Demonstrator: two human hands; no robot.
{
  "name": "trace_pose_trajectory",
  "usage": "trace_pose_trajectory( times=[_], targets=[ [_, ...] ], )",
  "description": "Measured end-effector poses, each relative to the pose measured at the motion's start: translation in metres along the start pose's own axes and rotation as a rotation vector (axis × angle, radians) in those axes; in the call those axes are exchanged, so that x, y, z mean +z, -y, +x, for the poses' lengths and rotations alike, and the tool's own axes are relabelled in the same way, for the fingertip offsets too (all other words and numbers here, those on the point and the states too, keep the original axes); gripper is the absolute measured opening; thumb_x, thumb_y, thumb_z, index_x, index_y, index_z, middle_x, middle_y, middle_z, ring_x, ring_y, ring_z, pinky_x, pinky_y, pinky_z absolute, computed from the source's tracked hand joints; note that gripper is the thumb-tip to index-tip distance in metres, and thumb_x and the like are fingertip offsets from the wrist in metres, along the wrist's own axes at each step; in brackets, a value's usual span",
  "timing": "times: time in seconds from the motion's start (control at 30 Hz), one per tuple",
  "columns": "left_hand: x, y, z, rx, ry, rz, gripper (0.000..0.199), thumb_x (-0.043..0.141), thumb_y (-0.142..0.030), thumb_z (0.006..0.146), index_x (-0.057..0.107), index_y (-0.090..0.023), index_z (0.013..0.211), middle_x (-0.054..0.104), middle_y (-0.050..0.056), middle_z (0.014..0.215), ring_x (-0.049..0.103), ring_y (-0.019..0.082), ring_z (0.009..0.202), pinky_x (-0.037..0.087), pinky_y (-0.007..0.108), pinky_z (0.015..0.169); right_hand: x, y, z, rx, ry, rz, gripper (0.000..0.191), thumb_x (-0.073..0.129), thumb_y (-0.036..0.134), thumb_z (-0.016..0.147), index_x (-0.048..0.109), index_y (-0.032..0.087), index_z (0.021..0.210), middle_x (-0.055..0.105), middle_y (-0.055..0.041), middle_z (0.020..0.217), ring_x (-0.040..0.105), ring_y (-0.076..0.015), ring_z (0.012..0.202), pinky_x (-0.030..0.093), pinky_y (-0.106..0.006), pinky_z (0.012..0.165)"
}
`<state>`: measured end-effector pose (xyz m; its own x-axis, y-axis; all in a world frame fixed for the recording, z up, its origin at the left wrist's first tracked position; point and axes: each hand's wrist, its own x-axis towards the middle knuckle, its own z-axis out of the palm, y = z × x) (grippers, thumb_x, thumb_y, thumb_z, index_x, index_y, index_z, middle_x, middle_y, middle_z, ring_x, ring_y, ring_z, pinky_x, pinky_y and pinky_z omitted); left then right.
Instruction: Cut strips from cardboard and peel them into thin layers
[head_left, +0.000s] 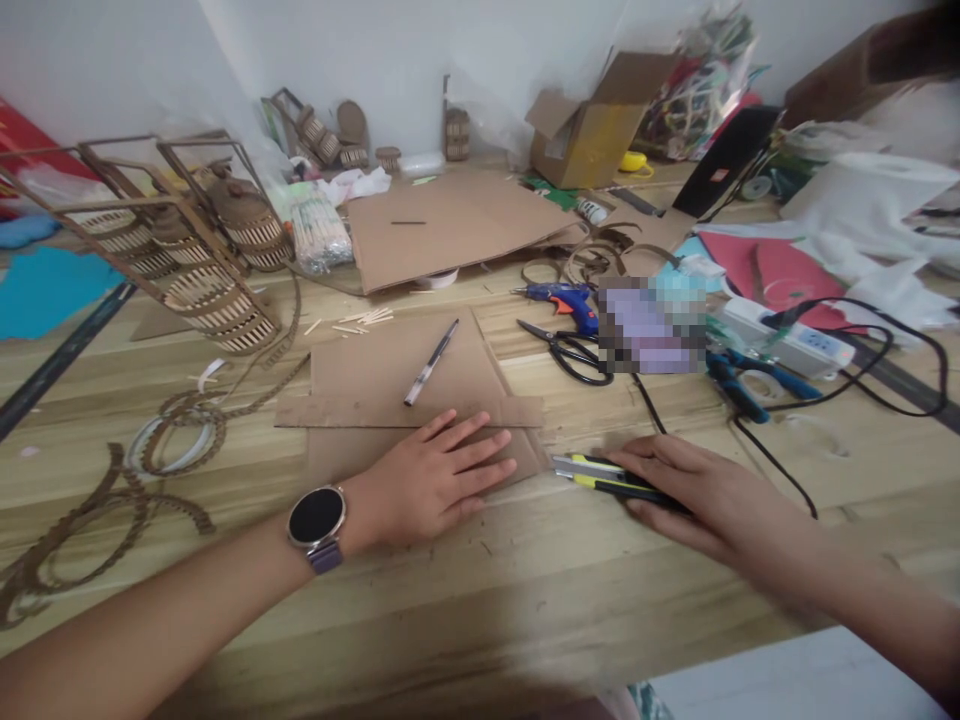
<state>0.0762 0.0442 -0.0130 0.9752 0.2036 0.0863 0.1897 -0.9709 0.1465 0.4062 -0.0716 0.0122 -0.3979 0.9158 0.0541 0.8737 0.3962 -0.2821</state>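
Note:
My left hand (435,475) lies flat with its fingers spread over the near part of a cardboard sheet (390,360). A narrow cardboard strip (352,412) crosses that sheet just beyond my fingertips. On the sheet rests a pen (431,362). My right hand (690,495) is closed around a yellow and black utility knife (611,477), whose front end points left, near the sheet's right corner. Beyond the knife are black-handled scissors (574,355) and a blue glue gun (562,300).
Small stick-and-cardboard lanterns (217,290) stand at the left, near coiled corrugated strips (176,430). A larger cardboard sheet (457,225) and an open box (592,130) are at the back. Pliers (739,385), a power strip (795,335) and black cables occupy the right.

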Motion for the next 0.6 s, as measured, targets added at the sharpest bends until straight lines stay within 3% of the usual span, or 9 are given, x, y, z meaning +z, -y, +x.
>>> trace_pose_trajectory(
  times=[0.2, 0.37, 0.6],
  targets=[
    [0.006, 0.005, 0.005, -0.038, -0.025, 0.011, 0.048, 0.036, -0.037, 0.105, 0.039, -0.027, 0.151, 0.035, 0.003, 0.161, 0.019, 0.026, 0.152, 0.012, 0.047, 0.123, 0.002, -0.013, 0.009, -0.041, 0.024, -0.044, 0.041, 0.047, 0.036, 0.095, 0.063, 0.020, 0.130, 0.068, -0.0131, 0.114, 0.068, -0.0261, 0.103, 0.058, -0.040, 0.086],
    [0.005, 0.004, 0.005, -0.024, -0.023, 0.018, 0.048, 0.034, -0.040, 0.105, 0.041, -0.024, 0.150, 0.035, 0.004, 0.160, 0.021, 0.028, 0.152, 0.011, 0.048, 0.122, 0.013, -0.011, 0.001, -0.092, -0.064, -0.096, 0.039, 0.047, 0.034, 0.096, 0.062, 0.018, 0.128, 0.069, -0.0123, 0.111, 0.069, -0.0245, 0.100, 0.058, -0.038, 0.086],
    [0.006, 0.004, 0.005, -0.035, -0.032, 0.011, 0.049, 0.033, -0.041, 0.105, 0.040, -0.024, 0.151, 0.035, 0.004, 0.160, 0.021, 0.026, 0.152, 0.011, 0.046, 0.123, 0.022, 0.003, -0.009, -0.001, -0.085, -0.092, 0.040, 0.046, 0.038, 0.098, 0.060, 0.020, 0.131, 0.068, -0.0121, 0.118, 0.068, -0.0251, 0.105, 0.058, -0.039, 0.090]
  ],
)
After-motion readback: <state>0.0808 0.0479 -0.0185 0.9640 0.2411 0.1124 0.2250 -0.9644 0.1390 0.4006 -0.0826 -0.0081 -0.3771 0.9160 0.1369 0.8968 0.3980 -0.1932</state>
